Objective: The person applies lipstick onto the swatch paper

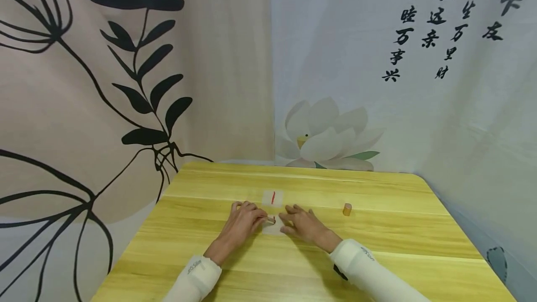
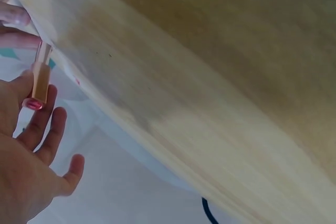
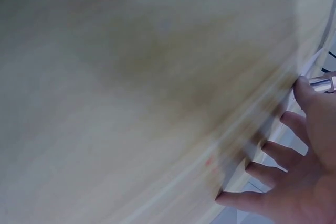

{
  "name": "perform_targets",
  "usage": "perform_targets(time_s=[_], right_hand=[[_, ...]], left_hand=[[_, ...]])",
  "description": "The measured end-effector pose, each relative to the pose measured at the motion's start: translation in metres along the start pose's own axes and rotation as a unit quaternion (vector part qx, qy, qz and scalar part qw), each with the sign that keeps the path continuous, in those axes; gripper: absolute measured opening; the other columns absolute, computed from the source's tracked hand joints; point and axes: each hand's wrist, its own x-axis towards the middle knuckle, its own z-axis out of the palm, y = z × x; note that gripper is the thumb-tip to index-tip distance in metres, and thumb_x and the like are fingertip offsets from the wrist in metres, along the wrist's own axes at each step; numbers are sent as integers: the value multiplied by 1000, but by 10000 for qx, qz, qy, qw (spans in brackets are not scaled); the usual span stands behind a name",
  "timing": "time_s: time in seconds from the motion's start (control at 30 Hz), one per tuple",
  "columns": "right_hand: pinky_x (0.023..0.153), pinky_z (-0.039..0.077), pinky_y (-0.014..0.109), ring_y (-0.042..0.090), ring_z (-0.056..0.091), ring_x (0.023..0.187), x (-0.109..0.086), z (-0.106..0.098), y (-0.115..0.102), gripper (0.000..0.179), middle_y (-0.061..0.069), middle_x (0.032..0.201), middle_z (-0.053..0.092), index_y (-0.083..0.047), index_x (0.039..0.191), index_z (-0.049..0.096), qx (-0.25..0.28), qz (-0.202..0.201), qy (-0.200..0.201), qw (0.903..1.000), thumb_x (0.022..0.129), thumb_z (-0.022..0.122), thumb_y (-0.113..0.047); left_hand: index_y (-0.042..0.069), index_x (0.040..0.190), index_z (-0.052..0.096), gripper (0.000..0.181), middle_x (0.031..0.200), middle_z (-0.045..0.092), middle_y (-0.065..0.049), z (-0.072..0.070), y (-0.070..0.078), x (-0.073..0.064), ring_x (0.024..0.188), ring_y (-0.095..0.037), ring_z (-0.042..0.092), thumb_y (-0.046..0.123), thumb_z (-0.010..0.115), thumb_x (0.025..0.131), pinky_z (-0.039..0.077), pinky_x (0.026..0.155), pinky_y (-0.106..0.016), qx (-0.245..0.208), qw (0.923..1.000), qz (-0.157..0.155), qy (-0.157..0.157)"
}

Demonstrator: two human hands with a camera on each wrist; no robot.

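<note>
My left hand (image 1: 243, 221) pinches an uncapped lipstick (image 2: 41, 80) between thumb and fingers; in the left wrist view its tube looks orange-gold with a red base end. Its tip is over a small pale sheet of paper (image 1: 272, 230), where a short dark red mark shows. At that sheet's right edge, my right hand (image 1: 308, 225) rests with spread fingers, fingertips touching down. The silvery part of the lipstick (image 3: 321, 84) appears beyond the right thumb in the right wrist view. Just behind lies a second pale sheet (image 1: 278, 198) bearing one red stroke.
A small orange-brown cylinder (image 1: 347, 209), perhaps the lipstick's cap, stands to the right of my right hand. Everything is on a yellow wooden table (image 1: 201, 264). Behind its far edge hang printed cloths (image 1: 226, 83) with plants, a lotus and writing.
</note>
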Motion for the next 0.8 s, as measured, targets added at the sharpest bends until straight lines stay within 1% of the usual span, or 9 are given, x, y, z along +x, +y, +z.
perform_targets(time_s=[0.13, 0.2, 0.43, 0.6, 0.8], right_hand=[[102, 34, 81, 52, 37, 145, 0, -1, -1, 50, 25, 157, 44, -11, 145, 63, 55, -20, 4, 10000, 103, 65, -39], [101, 34, 82, 52, 38, 145, 0, -1, -1, 50, 25, 157, 44, -10, 144, 63, 67, -50, 9, 10000, 103, 65, -38], [97, 36, 82, 55, 41, 141, -1, 0, -1, 50, 27, 155, 46, -9, 144, 63, -28, -172, 96, 9998, 103, 66, -38], [98, 37, 82, 55, 41, 141, -1, 0, 0, 50, 26, 155, 46, -10, 144, 63, -52, -184, 92, 9998, 103, 65, -38], [99, 37, 81, 55, 40, 142, 0, -1, 0, 50, 26, 155, 46, -10, 145, 62, -81, -175, 72, 9998, 104, 64, -38]], left_hand=[[22, 104, 80, 9, 96, 73, 7, -1, 2, -2, 95, -17, 62, 24, 77, 95, 39, 102, -55, -72, 10000, -32, -26], [23, 103, 80, 10, 95, 72, 8, -2, 4, -3, 93, -17, 62, 25, 78, 94, 40, 102, -55, -46, 10000, -26, -25], [22, 104, 80, 11, 97, 73, 7, -4, 8, -7, 97, -17, 62, 26, 77, 94, 40, 100, -55, 78, 9999, -2, -87], [22, 104, 80, 11, 99, 73, 6, -6, 10, -11, 98, -18, 63, 25, 76, 95, 40, 101, -56, 13, 9999, -35, -158], [23, 105, 80, 10, 99, 73, 7, -7, 12, -15, 98, -17, 63, 25, 75, 96, 41, 100, -55, 47, 9998, -63, -157]])
